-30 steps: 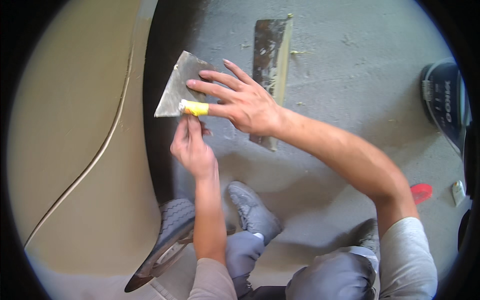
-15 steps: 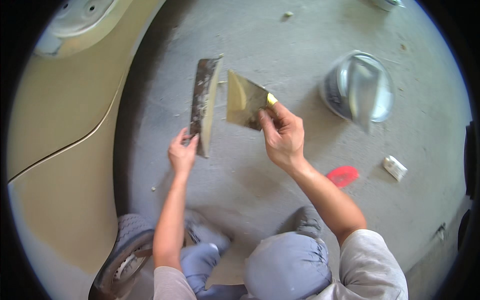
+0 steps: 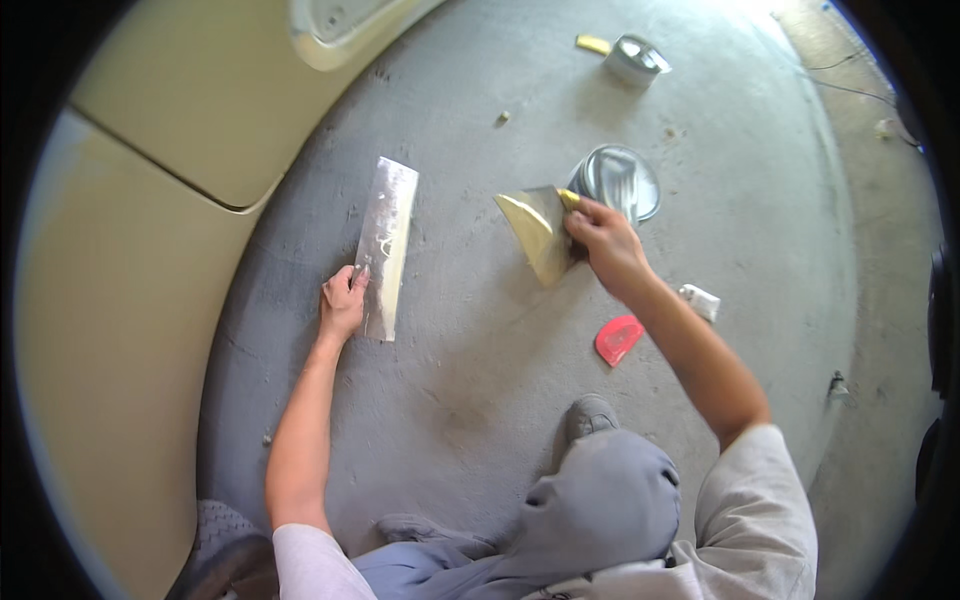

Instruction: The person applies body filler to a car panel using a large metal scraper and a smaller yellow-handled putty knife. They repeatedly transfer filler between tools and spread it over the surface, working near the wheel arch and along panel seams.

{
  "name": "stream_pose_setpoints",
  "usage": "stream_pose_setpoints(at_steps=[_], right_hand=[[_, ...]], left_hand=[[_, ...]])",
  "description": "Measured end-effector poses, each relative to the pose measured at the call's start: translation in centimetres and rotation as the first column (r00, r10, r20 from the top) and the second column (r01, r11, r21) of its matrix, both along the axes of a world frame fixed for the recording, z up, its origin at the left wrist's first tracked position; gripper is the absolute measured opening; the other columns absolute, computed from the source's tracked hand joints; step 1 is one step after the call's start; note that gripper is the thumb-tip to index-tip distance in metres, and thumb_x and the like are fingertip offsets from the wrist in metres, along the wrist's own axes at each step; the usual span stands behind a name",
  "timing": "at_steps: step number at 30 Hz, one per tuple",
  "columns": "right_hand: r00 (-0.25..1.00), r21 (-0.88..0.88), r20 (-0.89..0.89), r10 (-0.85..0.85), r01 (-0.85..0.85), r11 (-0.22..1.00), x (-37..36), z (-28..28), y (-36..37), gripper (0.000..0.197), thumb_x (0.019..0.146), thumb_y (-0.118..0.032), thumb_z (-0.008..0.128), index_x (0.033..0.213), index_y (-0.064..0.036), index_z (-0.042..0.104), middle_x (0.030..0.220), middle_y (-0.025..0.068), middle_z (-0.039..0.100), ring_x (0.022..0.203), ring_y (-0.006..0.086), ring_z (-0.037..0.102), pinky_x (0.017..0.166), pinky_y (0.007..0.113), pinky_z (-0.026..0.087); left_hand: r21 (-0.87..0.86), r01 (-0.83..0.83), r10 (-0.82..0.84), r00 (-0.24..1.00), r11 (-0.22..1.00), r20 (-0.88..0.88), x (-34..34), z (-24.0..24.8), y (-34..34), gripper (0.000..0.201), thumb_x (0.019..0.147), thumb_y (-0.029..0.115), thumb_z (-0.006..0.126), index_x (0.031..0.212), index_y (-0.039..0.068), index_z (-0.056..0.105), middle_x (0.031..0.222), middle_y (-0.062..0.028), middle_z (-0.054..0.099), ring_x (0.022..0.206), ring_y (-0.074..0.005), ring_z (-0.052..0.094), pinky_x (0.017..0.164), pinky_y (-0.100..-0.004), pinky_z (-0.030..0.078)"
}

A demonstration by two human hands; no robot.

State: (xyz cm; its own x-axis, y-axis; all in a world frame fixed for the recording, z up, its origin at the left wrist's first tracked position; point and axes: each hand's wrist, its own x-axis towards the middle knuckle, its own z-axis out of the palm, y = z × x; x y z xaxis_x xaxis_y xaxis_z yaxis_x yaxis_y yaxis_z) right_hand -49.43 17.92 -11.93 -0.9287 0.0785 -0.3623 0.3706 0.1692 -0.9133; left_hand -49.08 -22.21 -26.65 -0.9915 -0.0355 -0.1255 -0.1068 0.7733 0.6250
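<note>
Holding a long blade (image 3: 387,250) and a wide spreader (image 3: 553,217) over the grey floor (image 3: 450,400).
Left of centre, the left hand (image 3: 343,305) pinches the long blade's lower left edge; upper right of centre, the right hand (image 3: 606,240) grips the wide spreader, cream paste (image 3: 531,232) along its left side.

Short-sleeved pale grey shirt (image 3: 755,500), blue-grey trousers (image 3: 610,500), grey shoes (image 3: 592,415), yellow wrap (image 3: 570,199) round one digit of right hand (image 3: 607,240)
</note>
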Motion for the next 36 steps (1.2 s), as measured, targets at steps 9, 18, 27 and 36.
stream_pose_setpoints(at_steps=[9,18,27,36], right_hand=[[0.915,0.206,-0.393,-0.091,0.184,0.961,-5.9,7.0,-0.9,0.030,0.098,-0.019,0.068,0.120,0.0006,0.073,0.093,0.0036,0.075,0.078,0.0083,0.061,0.072,0.028,0.051],[0.858,0.184,-0.512,0.025,0.081,0.980,-9.2,1.2,0.6,0.027,0.099,-0.015,0.068,0.118,0.0035,0.073,0.093,0.0047,0.075,0.080,0.0063,0.061,0.072,0.026,0.051],[0.839,0.309,-0.502,0.210,-0.053,0.950,-5.6,0.1,-3.4,0.024,0.091,-0.010,0.069,0.112,0.0004,0.073,0.077,0.0151,0.066,0.068,0.0139,0.062,0.066,0.034,0.050],[0.824,0.402,-0.330,0.461,-0.319,0.858,-4.7,-1.3,-6.1,0.029,0.083,0.000,0.066,0.110,-0.0034,0.075,0.074,0.0101,0.069,0.068,0.0135,0.067,0.065,0.034,0.056]], left_hand=[[0.721,0.139,-0.196,0.981,0.679,-0.005,3.6,10.5,1.2,0.053,0.106,0.017,0.061,0.151,-0.005,0.044,0.112,-0.0130,0.075,0.102,-0.0120,0.066,0.090,-0.0261,0.050],[0.659,0.178,-0.131,0.984,0.731,-0.121,5.9,13.4,2.9,0.051,0.106,0.013,0.061,0.148,-0.009,0.046,0.131,-0.0145,0.069,0.119,-0.0157,0.062,0.103,-0.0295,0.047],[0.506,0.148,-0.124,0.989,0.850,-0.080,6.5,14.7,3.9,0.053,0.106,0.010,0.060,0.151,-0.010,0.042,0.135,-0.0136,0.066,0.118,-0.0138,0.061,0.102,-0.0255,0.044],[0.663,-0.109,0.162,0.987,0.741,-0.019,7.2,12.3,5.6,0.052,0.107,0.008,0.057,0.152,-0.011,0.040,0.141,-0.0142,0.062,0.121,-0.0124,0.058,0.103,-0.0233,0.042]])
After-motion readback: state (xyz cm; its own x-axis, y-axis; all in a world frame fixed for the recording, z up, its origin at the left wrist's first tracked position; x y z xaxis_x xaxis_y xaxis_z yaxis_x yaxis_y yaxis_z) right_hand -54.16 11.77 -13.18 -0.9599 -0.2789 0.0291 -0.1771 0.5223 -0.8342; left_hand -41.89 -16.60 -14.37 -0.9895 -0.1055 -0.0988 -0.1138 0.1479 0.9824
